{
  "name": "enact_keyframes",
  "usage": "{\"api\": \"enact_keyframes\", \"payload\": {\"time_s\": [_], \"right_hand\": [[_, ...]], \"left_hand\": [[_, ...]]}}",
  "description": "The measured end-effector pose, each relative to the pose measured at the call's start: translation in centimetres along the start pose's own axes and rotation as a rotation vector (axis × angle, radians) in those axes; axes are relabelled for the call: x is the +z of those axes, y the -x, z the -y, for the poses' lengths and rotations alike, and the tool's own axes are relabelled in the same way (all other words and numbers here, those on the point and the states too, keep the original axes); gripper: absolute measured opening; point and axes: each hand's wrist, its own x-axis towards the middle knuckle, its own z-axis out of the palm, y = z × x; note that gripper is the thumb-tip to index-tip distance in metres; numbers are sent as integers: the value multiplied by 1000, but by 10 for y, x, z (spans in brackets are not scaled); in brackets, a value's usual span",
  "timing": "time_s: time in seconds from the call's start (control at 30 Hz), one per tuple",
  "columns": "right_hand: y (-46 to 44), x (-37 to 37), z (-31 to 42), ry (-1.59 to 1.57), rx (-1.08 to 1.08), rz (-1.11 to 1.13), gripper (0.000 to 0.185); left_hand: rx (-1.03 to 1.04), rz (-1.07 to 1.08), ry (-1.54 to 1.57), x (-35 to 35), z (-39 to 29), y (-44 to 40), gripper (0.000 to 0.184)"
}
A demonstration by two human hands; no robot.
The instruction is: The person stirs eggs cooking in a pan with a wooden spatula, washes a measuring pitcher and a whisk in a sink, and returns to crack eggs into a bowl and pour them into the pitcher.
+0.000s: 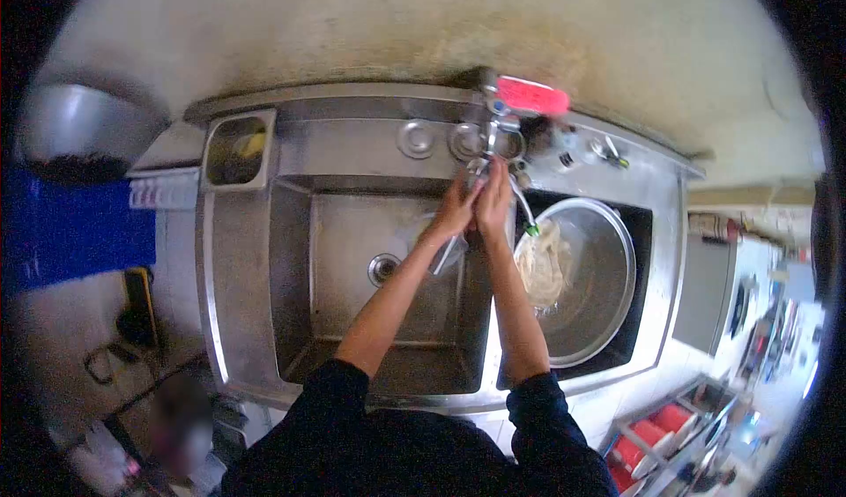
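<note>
My left hand and my right hand are close together at the base of the metal faucet, above the divider between two sink basins. The fingers of both look pressed together or curled, and what lies between them is hidden. From beside my right hand a thin spout with a green tip reaches over a large metal pot. Pale, soft, wet material lies in the pot's left part. Below my left hand a second thin spout points down, beside something clear and blurred.
The left basin has a round drain. Along the back ledge sit round metal lids and a bright pink object. A small metal container stands at the back left; red containers are at the lower right.
</note>
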Motion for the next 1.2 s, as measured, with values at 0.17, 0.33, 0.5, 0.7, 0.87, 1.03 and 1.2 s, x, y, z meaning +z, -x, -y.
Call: {"api": "enact_keyframes", "payload": {"time_s": [0.17,0.33,0.5,0.7,0.87,1.03,1.2], "right_hand": [[-19,-14,4,485,-458,-32,26],[-53,9,-4,389,105,214,24],[-55,6,-77,360,-110,358,30],[38,-11,11,226,-48,183,50],[113,-15,27,-333,116,59,48],[140,-50,-29,153,148,89,29],[152,-21,-25,687,-389,514,30]], "left_hand": [[327,-75,-815,-26,42,-29,44],[341,178,-410,-40,58,-26,73],[14,300,-330,-46,50,15,82],[-566,405,-40,-54,61,12,73],[-1,15,131,-14,74,-3,47],[-110,203,-15,-83,21,70,58],[207,-372,-727,-193,-37,239,71]]}}
